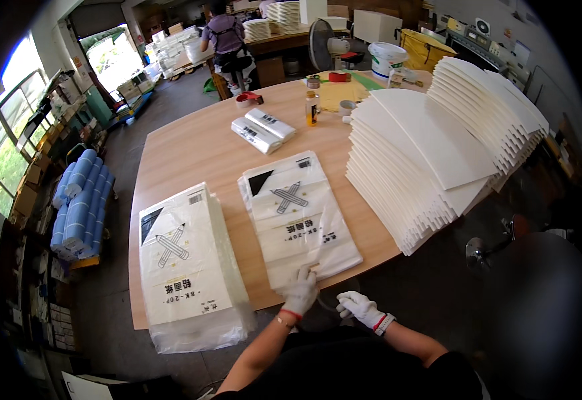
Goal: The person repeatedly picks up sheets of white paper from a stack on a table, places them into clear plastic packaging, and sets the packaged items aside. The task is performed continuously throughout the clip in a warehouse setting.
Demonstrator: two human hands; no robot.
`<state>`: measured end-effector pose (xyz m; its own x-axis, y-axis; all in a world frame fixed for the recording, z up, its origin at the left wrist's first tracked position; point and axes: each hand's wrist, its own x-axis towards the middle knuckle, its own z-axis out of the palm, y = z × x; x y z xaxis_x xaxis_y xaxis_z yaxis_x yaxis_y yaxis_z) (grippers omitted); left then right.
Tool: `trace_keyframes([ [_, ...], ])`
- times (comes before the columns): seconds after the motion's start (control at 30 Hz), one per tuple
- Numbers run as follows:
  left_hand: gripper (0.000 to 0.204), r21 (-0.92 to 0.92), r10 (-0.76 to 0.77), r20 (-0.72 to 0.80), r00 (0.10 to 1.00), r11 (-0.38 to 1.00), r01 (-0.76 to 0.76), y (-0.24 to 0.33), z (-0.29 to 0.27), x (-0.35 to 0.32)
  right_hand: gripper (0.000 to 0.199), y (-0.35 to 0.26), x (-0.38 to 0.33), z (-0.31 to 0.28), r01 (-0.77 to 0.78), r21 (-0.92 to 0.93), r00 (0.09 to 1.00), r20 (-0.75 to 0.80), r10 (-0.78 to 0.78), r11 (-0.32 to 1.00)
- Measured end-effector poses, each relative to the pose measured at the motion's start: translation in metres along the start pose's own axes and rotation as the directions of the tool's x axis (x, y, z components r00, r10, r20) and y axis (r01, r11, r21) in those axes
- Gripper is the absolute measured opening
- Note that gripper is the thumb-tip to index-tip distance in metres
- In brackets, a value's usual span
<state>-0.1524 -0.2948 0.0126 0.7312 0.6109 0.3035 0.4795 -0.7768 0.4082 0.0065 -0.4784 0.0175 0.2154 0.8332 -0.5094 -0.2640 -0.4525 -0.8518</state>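
A printed clear plastic bag (295, 220), with crossed pencils and a dark corner on its front, lies on the middle of the table with several more beneath it. My left hand (300, 293), in a white glove with a red cuff, has its fingers bent on the bag's near edge. Just past the table edge, to the right, my right hand (361, 309) is gloved too and closed; what it pinches is hard to make out. A thin pale strip shows between both hands. Left of them stands a tall pile of filled bags (191, 267) with the same print.
Tall stacks of white sheets (397, 167) fill the table's right side. Farther back are two white plastic rolls (256, 135), a tape dispenser (249, 99) and a small amber bottle (312, 109). Blue rolls (82, 203) stand off to the left. A person (227, 43) works behind.
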Motion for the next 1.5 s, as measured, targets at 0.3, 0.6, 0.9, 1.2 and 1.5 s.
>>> trace_keyframes([
  [0.3,0.016,-0.316,-0.374,0.464,0.803,0.777,0.545,-0.042,0.022,0.044,0.028,-0.009,0.002,-0.016,0.029,0.155,0.999,-0.044,-0.022,0.988],
  [0.6,0.016,-0.536,-0.279,0.401,0.872,0.701,0.471,-0.059,-0.001,0.1,0.036,-0.091,0.141,0.021,0.04,-0.353,0.959,-0.248,-0.135,0.935],
  [0.9,0.019,-0.694,-0.418,0.108,0.902,0.618,0.369,-0.057,-0.02,0.16,0.032,-0.164,0.098,0.027,0.539,-0.836,0.245,0.037,-0.969,0.104],
  [1.2,0.012,-0.251,0.059,-0.258,0.964,0.96,-0.126,-0.015,-0.072,0.178,0.054,-0.128,0.119,0.041,0.134,-0.989,0.779,0.067,-0.624,0.06],
  [1.5,0.055,-0.088,0.106,-0.463,0.88,0.982,-0.165,0.038,-0.091,0.131,0.024,-0.273,-0.088,-0.11,0.167,-0.856,0.357,0.515,-0.779,-0.49],
])
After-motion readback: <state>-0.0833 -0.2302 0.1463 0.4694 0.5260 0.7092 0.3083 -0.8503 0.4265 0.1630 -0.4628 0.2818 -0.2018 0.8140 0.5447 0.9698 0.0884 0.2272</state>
